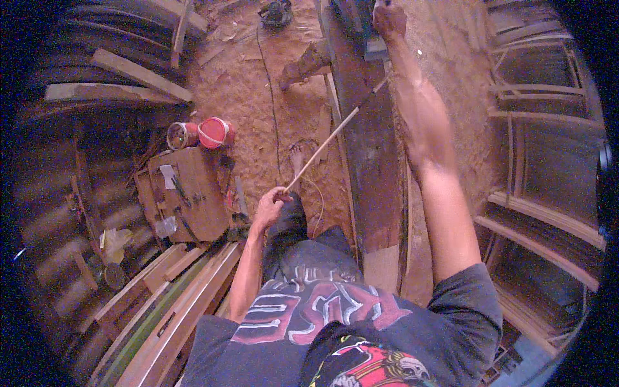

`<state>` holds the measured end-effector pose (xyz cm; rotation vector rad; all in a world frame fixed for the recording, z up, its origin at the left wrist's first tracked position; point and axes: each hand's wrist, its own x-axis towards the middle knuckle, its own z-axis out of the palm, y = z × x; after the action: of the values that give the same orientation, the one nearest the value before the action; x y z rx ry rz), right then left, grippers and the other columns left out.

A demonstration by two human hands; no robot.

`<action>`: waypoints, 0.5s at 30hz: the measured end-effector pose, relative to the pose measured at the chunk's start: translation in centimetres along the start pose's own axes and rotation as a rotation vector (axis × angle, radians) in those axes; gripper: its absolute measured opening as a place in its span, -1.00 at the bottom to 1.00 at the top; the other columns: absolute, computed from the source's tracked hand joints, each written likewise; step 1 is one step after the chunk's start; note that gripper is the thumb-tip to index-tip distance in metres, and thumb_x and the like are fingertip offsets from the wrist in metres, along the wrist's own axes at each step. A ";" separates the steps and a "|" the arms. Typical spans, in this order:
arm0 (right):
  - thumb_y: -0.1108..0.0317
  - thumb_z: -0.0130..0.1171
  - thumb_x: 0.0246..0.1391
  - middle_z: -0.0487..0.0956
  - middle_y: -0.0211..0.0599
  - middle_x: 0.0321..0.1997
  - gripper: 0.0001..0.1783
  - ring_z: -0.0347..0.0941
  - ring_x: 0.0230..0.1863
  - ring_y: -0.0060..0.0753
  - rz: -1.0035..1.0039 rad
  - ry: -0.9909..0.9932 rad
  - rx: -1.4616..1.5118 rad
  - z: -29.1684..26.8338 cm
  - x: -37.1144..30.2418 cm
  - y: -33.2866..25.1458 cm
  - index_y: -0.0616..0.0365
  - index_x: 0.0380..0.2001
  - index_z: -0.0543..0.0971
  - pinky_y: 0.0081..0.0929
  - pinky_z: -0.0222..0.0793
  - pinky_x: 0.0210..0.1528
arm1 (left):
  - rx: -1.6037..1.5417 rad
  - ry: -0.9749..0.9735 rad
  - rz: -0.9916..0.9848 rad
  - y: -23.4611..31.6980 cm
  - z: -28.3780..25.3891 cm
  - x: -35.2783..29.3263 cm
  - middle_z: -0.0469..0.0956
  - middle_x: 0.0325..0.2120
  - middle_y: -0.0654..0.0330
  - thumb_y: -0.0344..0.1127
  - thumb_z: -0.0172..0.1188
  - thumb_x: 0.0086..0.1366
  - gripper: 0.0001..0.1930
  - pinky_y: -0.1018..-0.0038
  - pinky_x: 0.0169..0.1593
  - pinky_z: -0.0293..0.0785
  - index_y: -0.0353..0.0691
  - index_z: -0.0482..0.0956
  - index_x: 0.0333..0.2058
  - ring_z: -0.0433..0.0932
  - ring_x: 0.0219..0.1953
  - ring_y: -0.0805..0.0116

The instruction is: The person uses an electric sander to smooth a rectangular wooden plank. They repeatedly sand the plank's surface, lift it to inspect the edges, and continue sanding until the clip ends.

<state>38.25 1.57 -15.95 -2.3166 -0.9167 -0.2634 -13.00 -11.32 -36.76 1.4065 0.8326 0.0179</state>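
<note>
My left hand (272, 205) is closed on the near end of a thin, pale wooden stick (325, 143). The stick slants up and to the right over a long dark wooden bench (371, 174), and its far part looks darker. Up at the far end of the bench, my right hand (390, 20) is closed, with the arm stretched far forward. What its fingers hold is too small and dim to make out. Close to the right hand, on the bench, lies a dark bluish object (351, 22) whose kind I cannot tell.
A dark power tool (276, 13) lies on the shavings-covered floor, with a cord (271, 97) trailing toward me. Two red-and-white buckets (215, 133) stand by a brown wooden box (200, 200) on the left. Long boards (193, 316) lie at lower left; wooden frames (541, 200) line the right.
</note>
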 end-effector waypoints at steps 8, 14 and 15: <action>0.06 -0.17 0.41 0.57 0.05 -0.43 -0.55 0.55 -0.41 0.08 0.224 -0.188 0.177 -6.3 -12.1 1.7 0.17 0.05 0.50 0.01 0.39 -0.42 | 0.102 0.145 -0.095 -2.4 -4.8 -0.5 0.71 -0.31 0.12 -0.46 0.06 0.15 -0.71 0.41 -0.07 0.54 -0.26 0.62 -0.14 0.65 -0.21 0.34; -0.19 -0.14 0.38 0.43 -0.41 -0.52 -0.44 0.33 -0.53 -0.46 0.066 -0.019 -0.035 -18.5 -39.7 3.3 0.11 -0.35 0.48 -0.41 0.28 -0.50 | 0.197 0.108 -0.149 -3.8 -6.5 -0.9 0.69 -0.34 0.14 -0.46 0.08 0.17 -0.77 0.41 -0.07 0.52 -0.24 0.65 -0.22 0.65 -0.20 0.35; -0.23 -0.14 0.37 0.41 -0.49 -0.54 -0.40 0.29 -0.55 -0.55 0.190 -0.051 0.057 -20.7 -43.3 3.0 0.10 -0.41 0.47 -0.48 0.26 -0.52 | 0.181 0.113 -0.057 -3.8 -6.1 -1.0 0.69 -0.35 0.16 -0.48 0.08 0.16 -0.77 0.41 -0.07 0.51 -0.24 0.65 -0.23 0.64 -0.22 0.35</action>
<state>9.12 -36.67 -18.15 -2.3465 -0.7120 -0.0976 -18.64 -7.37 -39.14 1.5614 0.9871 -0.0225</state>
